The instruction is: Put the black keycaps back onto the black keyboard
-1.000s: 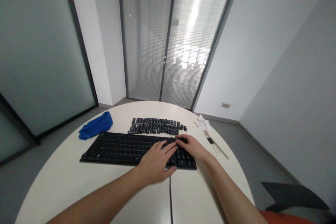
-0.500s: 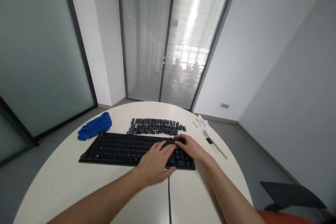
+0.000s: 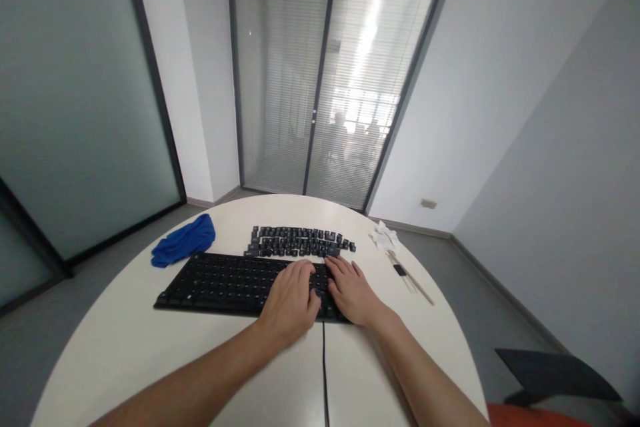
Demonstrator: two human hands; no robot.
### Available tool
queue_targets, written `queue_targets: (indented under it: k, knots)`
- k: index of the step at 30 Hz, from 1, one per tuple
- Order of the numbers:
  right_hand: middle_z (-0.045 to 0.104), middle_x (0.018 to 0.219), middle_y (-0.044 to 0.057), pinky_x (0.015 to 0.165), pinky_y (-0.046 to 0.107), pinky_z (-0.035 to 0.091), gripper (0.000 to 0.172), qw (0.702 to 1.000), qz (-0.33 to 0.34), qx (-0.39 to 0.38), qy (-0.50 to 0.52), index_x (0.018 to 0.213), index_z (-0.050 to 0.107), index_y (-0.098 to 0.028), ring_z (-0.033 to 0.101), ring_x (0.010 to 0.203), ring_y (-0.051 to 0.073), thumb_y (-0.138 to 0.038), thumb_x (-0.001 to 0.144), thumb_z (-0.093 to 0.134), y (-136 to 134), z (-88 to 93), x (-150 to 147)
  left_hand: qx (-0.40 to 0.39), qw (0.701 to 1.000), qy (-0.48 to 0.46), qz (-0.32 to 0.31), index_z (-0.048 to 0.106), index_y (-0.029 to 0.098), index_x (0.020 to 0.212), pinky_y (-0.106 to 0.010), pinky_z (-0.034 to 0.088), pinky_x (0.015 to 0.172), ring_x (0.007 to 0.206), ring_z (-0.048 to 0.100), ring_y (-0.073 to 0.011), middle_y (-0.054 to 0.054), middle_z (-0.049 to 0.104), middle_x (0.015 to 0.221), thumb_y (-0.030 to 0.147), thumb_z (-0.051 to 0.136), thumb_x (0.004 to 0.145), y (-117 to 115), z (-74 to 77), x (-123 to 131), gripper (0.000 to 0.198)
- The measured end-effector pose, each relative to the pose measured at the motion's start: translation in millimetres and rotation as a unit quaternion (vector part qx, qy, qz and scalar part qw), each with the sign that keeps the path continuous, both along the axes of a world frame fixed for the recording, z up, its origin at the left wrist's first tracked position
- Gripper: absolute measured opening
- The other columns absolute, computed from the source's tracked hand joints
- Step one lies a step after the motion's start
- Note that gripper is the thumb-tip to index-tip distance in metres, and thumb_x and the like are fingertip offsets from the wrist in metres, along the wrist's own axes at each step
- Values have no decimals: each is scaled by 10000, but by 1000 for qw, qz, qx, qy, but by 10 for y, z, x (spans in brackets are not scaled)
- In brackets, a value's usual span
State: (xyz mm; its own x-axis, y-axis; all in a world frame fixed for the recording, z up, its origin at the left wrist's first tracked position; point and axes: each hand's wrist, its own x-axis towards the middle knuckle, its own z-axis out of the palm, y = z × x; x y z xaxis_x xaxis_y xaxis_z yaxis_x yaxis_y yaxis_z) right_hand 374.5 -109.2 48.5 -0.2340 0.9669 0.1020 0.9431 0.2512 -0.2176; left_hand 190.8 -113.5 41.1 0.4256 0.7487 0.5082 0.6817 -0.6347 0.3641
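A black keyboard (image 3: pixel 220 283) lies on the white round table (image 3: pixel 240 373), most of its left and middle part showing bare key sockets. My left hand (image 3: pixel 290 300) rests on its right-of-centre part, fingers bent over the keys and thumb apart by the near side. Over the number pad end lies my right hand (image 3: pixel 354 293), fingers stretched forward and thumb toward the left hand. I see nothing held in either hand. Behind the keyboard, loose black keycaps (image 3: pixel 295 240) stand in rows. Both hands hide part of the keyboard's right end.
A blue cloth (image 3: pixel 185 241) lies at the left rear. On the right are crumpled white tissue (image 3: pixel 385 237), a thin wooden stick (image 3: pixel 417 285) and a small wire tool with a black handle (image 3: pixel 400 270). A black cable (image 3: pixel 325 373) runs toward me. A chair (image 3: pixel 557 373) stands at right.
My right hand has moved slightly left and flattened over the number pad. My left hand has drawn its fingers in and shifted a little left, its thumb now raised toward the keys.
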Motion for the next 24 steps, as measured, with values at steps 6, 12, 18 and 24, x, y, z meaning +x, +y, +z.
queue_targets:
  k: [6,12,18,24]
  knots:
    - [385,1535,134,1195,535,149,559,999,2,-47,-21,1461,381,-134,265,1455,272,-189,906,362,-14,64,88,-11,995,74,60,508,137,1229,-469,368,1061,1239,469,-306,-150,553,1306,270,480,894,-55,14,-51,362]
    - [391,1530,153,1189,563,126,566,991,-46,-121,-18,1436,403,-132,229,1474,287,-125,870,391,-10,148,413,-31,991,118,54,511,132,1316,-504,333,1089,1289,431,-350,-158,542,1350,487,481,902,-118,56,-97,546]
    - [595,1358,118,1116,396,339,503,988,-52,-133,56,1310,576,-157,529,1273,250,-136,812,512,158,224,758,-44,988,148,24,450,133,1427,-537,251,1143,1364,366,-362,-149,459,1469,564,432,908,-110,23,-106,676]
    - [682,1189,120,929,303,442,397,987,-148,-28,65,1284,582,-136,639,1049,214,-200,915,451,468,159,863,-68,984,167,13,399,152,1478,-560,189,1170,1435,269,-362,-127,379,1542,575,405,914,-58,-29,-105,705]
